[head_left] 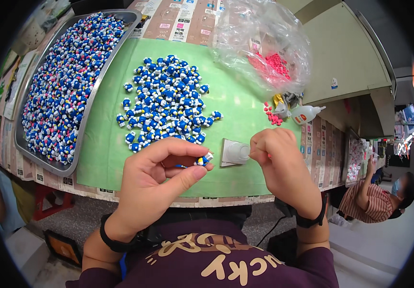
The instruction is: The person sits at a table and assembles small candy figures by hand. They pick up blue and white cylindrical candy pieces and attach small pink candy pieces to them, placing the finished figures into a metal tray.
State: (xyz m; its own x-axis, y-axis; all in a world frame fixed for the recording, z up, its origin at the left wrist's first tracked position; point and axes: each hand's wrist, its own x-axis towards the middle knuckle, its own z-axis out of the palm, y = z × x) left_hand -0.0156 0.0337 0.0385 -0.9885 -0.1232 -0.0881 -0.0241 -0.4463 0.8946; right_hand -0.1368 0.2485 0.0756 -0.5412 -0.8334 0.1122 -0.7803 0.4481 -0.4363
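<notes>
Table mat (235, 103): pale green. Loose figurines (166, 101) at centre: blue and white, flecks of yellow and pink. Metal tray (84, 117) far left: grey rim, same blue-white figurines heaped inside. Clear plastic bag (264, 43) far right: bright pink pieces inside. Glue bottle (305, 114): white. Wristbands: black. Shirt: maroon, tan lettering.

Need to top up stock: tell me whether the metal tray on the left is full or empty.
Full. The metal tray is heaped rim to rim with small blue and white figures; its floor is covered.
</notes>
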